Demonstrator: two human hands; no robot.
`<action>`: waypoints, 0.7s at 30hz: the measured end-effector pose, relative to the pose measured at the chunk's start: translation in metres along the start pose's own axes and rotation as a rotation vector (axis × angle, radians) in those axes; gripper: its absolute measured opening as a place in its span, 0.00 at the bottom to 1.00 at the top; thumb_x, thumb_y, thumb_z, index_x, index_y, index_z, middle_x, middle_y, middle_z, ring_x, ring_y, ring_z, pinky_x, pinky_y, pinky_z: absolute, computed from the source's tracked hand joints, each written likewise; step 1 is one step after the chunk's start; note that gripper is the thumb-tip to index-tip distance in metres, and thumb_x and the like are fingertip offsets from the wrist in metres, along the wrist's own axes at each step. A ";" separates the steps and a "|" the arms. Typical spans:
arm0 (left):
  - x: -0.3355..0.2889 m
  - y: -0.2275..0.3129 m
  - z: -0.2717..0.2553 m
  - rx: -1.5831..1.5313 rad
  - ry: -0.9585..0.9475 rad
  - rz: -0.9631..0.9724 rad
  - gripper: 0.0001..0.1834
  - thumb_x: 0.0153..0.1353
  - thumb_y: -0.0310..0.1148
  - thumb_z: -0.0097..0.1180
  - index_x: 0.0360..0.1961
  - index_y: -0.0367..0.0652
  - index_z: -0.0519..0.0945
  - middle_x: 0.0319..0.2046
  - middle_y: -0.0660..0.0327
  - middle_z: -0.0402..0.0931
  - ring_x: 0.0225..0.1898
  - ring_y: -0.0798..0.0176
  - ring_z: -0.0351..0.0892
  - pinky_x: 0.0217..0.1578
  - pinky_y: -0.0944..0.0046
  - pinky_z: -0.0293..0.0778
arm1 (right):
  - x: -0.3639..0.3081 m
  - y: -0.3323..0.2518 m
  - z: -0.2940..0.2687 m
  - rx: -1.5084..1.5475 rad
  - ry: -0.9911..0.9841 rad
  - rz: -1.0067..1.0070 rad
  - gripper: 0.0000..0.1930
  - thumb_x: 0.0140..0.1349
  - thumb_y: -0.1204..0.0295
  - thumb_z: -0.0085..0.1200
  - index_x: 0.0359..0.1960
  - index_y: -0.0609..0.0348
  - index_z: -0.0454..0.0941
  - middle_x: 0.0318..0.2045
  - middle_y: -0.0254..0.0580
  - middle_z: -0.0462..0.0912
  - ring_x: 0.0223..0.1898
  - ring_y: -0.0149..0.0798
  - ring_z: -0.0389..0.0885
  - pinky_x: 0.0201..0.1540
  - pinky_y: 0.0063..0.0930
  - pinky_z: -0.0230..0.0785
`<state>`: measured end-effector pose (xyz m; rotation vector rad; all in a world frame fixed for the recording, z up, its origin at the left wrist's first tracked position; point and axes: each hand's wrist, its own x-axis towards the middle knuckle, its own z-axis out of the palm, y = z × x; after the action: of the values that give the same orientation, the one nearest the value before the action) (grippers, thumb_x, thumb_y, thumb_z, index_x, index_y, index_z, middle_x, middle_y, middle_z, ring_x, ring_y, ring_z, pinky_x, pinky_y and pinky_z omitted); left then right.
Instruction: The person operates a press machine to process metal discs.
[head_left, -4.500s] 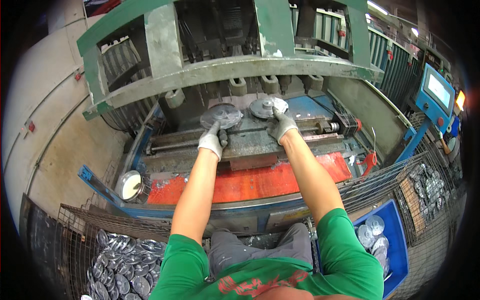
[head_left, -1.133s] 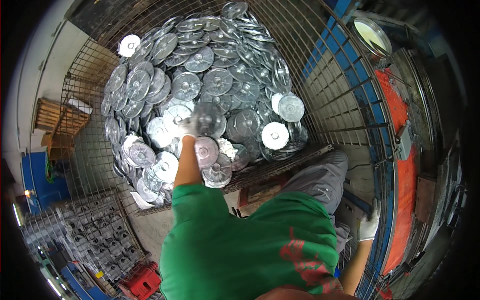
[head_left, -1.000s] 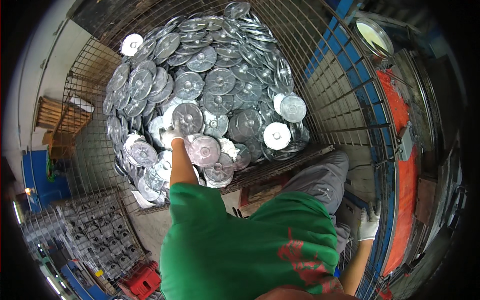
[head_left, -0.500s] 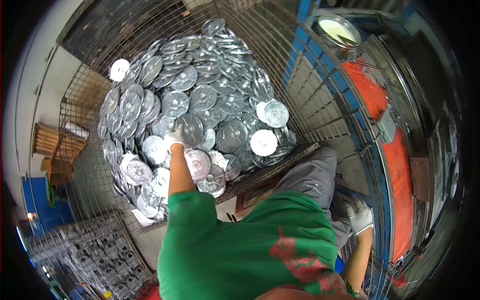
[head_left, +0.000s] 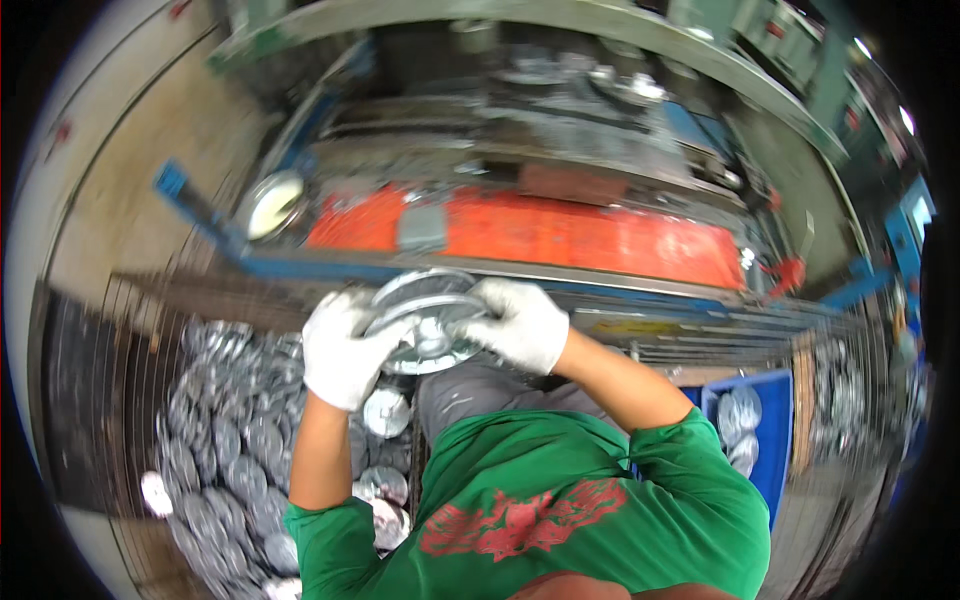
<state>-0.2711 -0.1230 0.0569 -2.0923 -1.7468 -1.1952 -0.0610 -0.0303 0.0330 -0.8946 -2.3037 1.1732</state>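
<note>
Both gloved hands hold a pair of shiny round metal discs, one behind the other and tilted, in front of my body. The nearer disc has a raised hub in its middle. My left hand is closed on the left rims, thumb across the near face. My right hand grips the right rims, its thumb also on the near side. Motion blurs the discs' finer details. Below my left forearm lies a large heap of similar discs in a wire cage.
Ahead stands a machine bench with a red-orange surface, a grey box and a blue front rail. A round pan of pale stuff sits at its left. On my right, a blue bin holds several discs.
I have turned right from the heap to the bench. My left hand has come off the heap, and my right hand has risen from my side; both now hold discs.
</note>
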 end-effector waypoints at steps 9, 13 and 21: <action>0.083 0.049 0.157 0.159 -0.290 0.234 0.25 0.47 0.55 0.59 0.39 0.48 0.82 0.43 0.60 0.78 0.49 0.57 0.73 0.51 0.54 0.65 | -0.079 0.134 -0.125 -0.692 0.794 -0.007 0.08 0.48 0.74 0.56 0.32 0.55 0.80 0.29 0.43 0.78 0.36 0.48 0.77 0.38 0.37 0.70; 0.046 0.043 0.168 0.201 -0.326 0.362 0.23 0.45 0.51 0.62 0.34 0.43 0.83 0.45 0.61 0.76 0.53 0.54 0.69 0.55 0.48 0.59 | -0.106 0.175 -0.118 -0.842 0.717 -0.160 0.14 0.46 0.76 0.55 0.38 0.55 0.78 0.36 0.47 0.78 0.42 0.51 0.75 0.43 0.41 0.69; -0.005 0.015 0.183 0.241 -0.395 0.241 0.20 0.45 0.49 0.62 0.29 0.42 0.83 0.55 0.58 0.69 0.59 0.48 0.61 0.59 0.44 0.54 | -0.128 0.162 -0.089 -0.792 0.893 0.079 0.29 0.39 0.83 0.50 0.50 0.60 0.71 0.46 0.53 0.73 0.50 0.57 0.69 0.55 0.46 0.61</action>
<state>-0.1728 -0.0240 -0.0632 -2.4136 -1.6160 -0.5049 0.1422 0.0017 -0.0584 -1.3983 -1.8954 -0.2229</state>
